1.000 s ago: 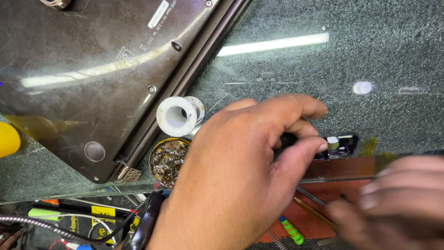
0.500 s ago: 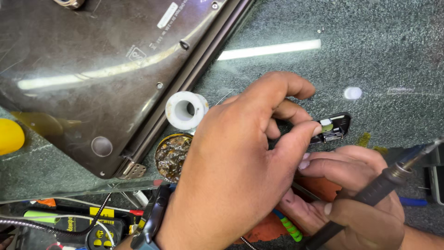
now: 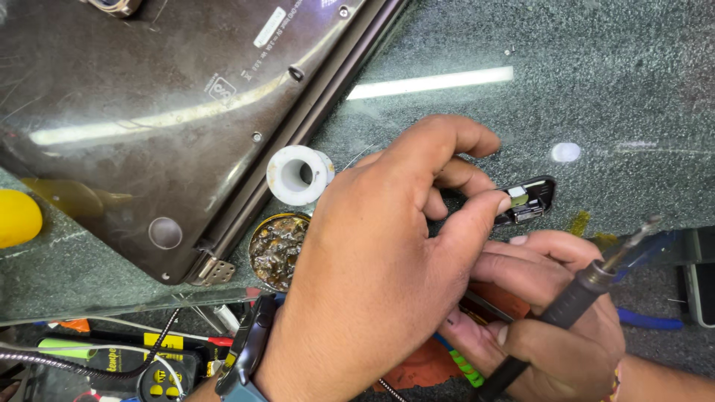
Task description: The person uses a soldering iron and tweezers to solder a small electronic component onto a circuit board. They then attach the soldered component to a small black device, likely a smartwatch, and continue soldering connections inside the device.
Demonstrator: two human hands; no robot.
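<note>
Bottom edge, 7 o'clock: clutter below the glass: cables, a yellow-and-black tool point(image 3: 160, 365), orange and green bits.

Right hand point(image 3: 547, 327) at 5 o'clock, fingers wrapped closed round a soldering iron point(image 3: 570, 309); its tip points up toward 2 o'clock, in the air above the table. Blue-handled tool point(image 3: 648, 320) just behind that hand at 3 o'clock.

Left hand point(image 3: 380, 260) fills the centre, watch point(image 3: 242, 357) on the wrist. Thumb and curled fingers pinch a small black connector part point(image 3: 530, 201) with a metal end, at 2 o'clock from the palm, low over the glass table point(image 3: 596, 67). Can't tell if it touches the glass.

At 10 o'clock of the left hand: round tin of brown flux point(image 3: 277, 249), partly hidden by the hand. Just beyond it, white solder spool point(image 3: 299, 175), hole facing up.

Far, 10–12 o'clock: dark laptop point(image 3: 164, 112) lying underside up, hinge edge beside the spool. Yellow round object point(image 3: 16, 217) at 9 o'clock, left edge.
</note>
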